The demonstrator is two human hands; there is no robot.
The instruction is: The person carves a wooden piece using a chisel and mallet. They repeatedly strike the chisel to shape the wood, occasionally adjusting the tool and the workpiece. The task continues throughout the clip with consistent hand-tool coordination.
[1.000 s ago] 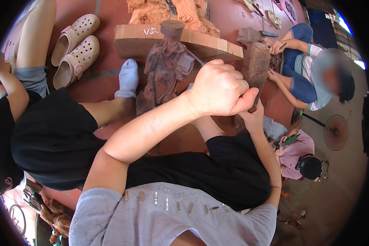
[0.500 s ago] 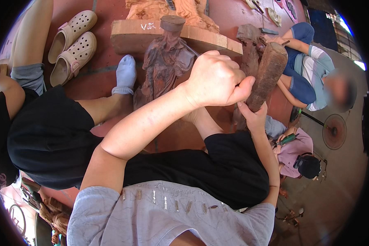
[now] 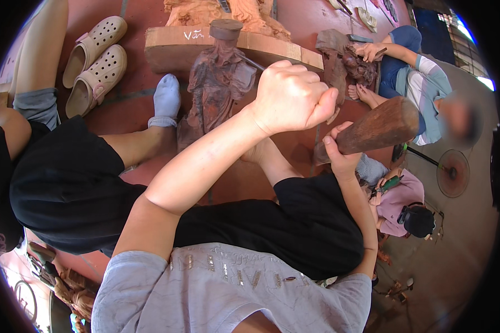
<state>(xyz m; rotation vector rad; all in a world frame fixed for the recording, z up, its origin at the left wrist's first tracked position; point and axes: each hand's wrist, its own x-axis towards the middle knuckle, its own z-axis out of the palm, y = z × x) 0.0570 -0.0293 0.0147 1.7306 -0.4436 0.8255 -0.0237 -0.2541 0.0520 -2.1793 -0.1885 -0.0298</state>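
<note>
My left hand (image 3: 297, 99) is closed in a fist round a chisel, whose thin dark shaft (image 3: 252, 62) slants out toward a dark brown carved wooden figure (image 3: 208, 89). The fist hides the chisel's handle. The figure stands upright on the floor, round and flat on top. Lower right of the fist, my right hand (image 3: 340, 154) grips a thick, rounded wooden mallet (image 3: 379, 126) by its narrow end. The mallet's broad end points right and up, apart from the left fist.
Behind the figure, a larger orange-brown carving (image 3: 228, 16) rests on a thick wooden base (image 3: 233, 47). Beige clogs (image 3: 97, 77) lie at the left. A co-worker (image 3: 428, 83) sits at the right by another dark carving (image 3: 361, 62); another person (image 3: 403, 202) holds a green tool. A fan (image 3: 453, 173) stands behind.
The mallet has swung away from my left fist, from nearly upright to leaning far to the right. My left fist stays closed on the chisel, and the view has shifted slightly.
</note>
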